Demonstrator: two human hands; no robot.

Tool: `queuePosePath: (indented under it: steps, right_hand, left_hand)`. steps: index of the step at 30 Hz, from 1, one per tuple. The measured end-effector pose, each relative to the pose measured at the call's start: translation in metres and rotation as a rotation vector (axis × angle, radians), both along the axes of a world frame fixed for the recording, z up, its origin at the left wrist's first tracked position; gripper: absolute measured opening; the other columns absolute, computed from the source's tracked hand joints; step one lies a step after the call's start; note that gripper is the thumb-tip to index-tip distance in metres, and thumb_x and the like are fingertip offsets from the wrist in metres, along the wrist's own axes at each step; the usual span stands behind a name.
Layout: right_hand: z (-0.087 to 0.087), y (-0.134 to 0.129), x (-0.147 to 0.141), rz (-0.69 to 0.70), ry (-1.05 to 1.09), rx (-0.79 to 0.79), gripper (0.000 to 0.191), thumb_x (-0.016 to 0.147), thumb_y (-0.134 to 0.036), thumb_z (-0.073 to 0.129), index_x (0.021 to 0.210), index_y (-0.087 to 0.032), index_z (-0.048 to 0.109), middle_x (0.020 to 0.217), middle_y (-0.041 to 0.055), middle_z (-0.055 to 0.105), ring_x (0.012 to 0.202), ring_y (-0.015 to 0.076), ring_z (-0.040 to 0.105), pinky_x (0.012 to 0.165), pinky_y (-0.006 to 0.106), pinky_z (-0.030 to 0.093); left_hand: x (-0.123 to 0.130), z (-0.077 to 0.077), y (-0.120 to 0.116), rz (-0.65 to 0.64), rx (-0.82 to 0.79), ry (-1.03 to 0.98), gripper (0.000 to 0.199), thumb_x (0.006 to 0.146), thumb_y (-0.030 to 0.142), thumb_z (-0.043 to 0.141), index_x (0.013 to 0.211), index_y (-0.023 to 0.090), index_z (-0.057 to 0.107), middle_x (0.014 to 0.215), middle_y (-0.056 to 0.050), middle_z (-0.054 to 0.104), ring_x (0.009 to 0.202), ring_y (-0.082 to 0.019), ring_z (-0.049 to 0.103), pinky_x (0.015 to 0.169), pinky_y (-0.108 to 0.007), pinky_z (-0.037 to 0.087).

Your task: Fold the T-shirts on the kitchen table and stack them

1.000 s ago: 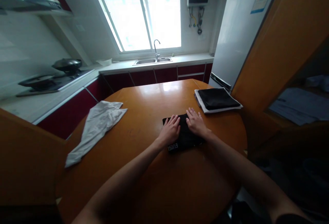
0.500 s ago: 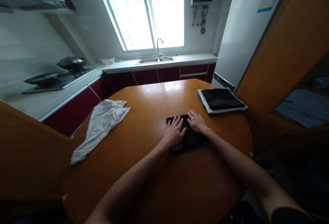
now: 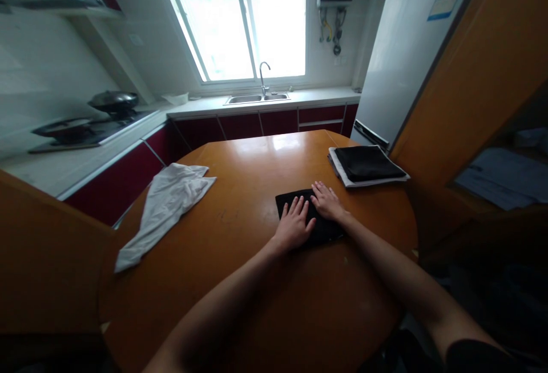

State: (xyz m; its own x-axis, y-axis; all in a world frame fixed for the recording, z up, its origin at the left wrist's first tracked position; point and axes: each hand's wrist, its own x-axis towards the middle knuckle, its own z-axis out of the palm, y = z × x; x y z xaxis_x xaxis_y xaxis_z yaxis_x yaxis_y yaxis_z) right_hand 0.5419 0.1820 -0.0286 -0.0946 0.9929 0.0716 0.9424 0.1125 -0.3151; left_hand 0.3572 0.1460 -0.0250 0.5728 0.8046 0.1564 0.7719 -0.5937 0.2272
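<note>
A folded black cloth (image 3: pixel 319 235), which looks like a garment, lies flat on the wooden table (image 3: pixel 240 190). My left hand (image 3: pixel 295 224) rests on its left part, palm down with the fingers spread. On its upper right part lies my right hand (image 3: pixel 327 202), also flat, fingers stretched out. Neither hand grips anything. Lettering on the cloth is hidden under my left hand and wrist.
At the table's far right is a stack of folded fabric (image 3: pixel 368 165), black on top of white. A crumpled white cloth (image 3: pixel 169 207) lies on the left. Beyond the table are a sink (image 3: pixel 257 98), a stove (image 3: pixel 85 133) and a fridge (image 3: pixel 394 59).
My left hand has slid slightly right and down over the black cloth, covering the white letters that showed before. My right hand stays in nearly the same place.
</note>
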Motion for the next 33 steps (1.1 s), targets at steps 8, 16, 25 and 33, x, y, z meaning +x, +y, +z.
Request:
queuePosePath:
  steps: [8,16,25,33]
  right_hand:
    - [0.001,0.0,0.001,0.009,0.06,-0.005,0.058,0.102,-0.037,0.033,0.155,-0.014,0.034,0.164,0.0126,0.025,0.152,0.0242,0.018,0.122,0.05,0.016]
    - [0.032,-0.011,0.027,-0.351,0.475,0.157,0.05,0.091,-0.025,0.053,0.138,-0.011,0.055,0.146,0.0171,0.053,0.138,0.0258,0.045,0.117,0.038,0.031]
    - [0.052,-0.034,0.046,-0.476,0.695,-0.394,0.018,0.074,-0.022,0.079,0.077,-0.015,0.062,0.051,-0.0036,0.055,0.043,0.0091,0.051,0.042,0.018,0.042]
    - [0.07,-0.024,0.05,-0.534,0.698,-0.688,0.037,0.079,-0.024,0.078,0.059,-0.018,0.047,0.043,-0.0059,0.044,0.035,0.0051,0.039,0.033,0.015,0.026]
  left_hand:
    - [-0.003,0.011,0.003,-0.006,-0.123,-0.075,0.062,0.101,0.048,0.034,0.153,0.015,0.038,0.162,-0.012,0.029,0.152,-0.028,0.02,0.122,-0.052,0.018]
    - [-0.035,0.007,0.03,0.073,-0.111,-0.117,0.053,0.099,0.045,0.045,0.146,0.021,0.05,0.162,-0.01,0.031,0.152,-0.031,0.019,0.122,-0.056,0.017]
    - [-0.037,-0.009,0.043,0.221,-0.035,-0.38,0.043,0.098,0.031,0.045,0.136,0.014,0.058,0.149,-0.014,0.05,0.145,-0.027,0.038,0.121,-0.047,0.028]
    - [-0.04,-0.01,0.045,0.226,-0.032,-0.511,0.041,0.099,0.027,0.042,0.133,0.013,0.059,0.146,-0.013,0.054,0.143,-0.026,0.041,0.121,-0.045,0.03]
